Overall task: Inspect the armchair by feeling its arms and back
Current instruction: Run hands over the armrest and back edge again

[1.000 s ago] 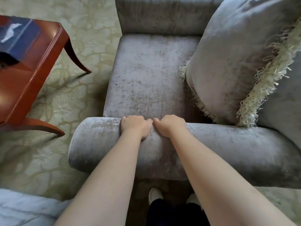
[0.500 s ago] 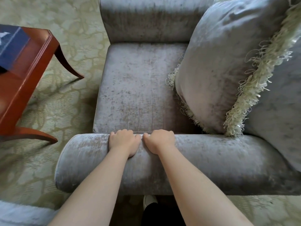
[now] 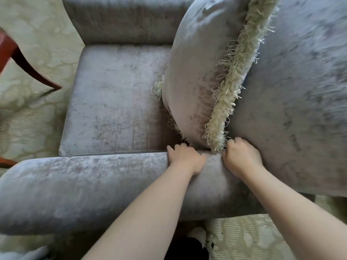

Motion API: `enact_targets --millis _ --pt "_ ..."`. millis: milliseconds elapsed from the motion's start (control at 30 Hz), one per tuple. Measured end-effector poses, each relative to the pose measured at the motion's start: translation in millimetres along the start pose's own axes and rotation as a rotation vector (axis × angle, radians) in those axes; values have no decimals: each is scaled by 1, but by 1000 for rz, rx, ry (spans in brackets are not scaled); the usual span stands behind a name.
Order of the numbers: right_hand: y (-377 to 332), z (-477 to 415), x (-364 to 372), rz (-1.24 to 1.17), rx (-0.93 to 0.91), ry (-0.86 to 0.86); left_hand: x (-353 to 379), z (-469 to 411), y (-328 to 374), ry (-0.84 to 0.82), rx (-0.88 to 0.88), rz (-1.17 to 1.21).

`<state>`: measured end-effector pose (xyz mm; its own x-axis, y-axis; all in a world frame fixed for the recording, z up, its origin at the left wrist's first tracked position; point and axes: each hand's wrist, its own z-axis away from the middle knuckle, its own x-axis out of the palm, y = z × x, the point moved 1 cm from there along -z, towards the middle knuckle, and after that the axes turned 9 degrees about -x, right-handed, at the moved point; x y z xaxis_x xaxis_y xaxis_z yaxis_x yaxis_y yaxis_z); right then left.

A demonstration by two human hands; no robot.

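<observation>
Patterned carpet [image 3: 37, 34] beneath a grey armchair [image 3: 116, 102]. The left hand [image 3: 185, 159] and right hand [image 3: 242, 158], fingers curled, grip its near arm [image 3: 84, 184] beside the fringed cushion [image 3: 197, 62], where arm meets back.

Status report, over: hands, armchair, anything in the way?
Left hand grips armrest, fingers curled over inner edge. Right hand grips armrest where it meets the back. Fringed cushion against back, its fringe right beside both hands.

Head-worn view, steeply down over armchair [image 3: 116, 100]
</observation>
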<state>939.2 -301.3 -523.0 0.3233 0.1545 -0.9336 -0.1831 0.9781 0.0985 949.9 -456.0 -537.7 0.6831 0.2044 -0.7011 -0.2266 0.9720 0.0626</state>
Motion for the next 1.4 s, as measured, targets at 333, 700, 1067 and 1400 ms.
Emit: enact_targets --millis 333,700,1067,1400 --pt "3 -26 12 -278 -240 -226 14 -7 43 164 -35 23" --pt "1 -14 18 -263 -198 -190 16 2 40 175 -57 9" --pt "-8 28 12 -457 -145 -236 29 37 28 168 41 -107" --pt "-12 16 36 -344 -14 -52 39 30 22 378 -19 133"
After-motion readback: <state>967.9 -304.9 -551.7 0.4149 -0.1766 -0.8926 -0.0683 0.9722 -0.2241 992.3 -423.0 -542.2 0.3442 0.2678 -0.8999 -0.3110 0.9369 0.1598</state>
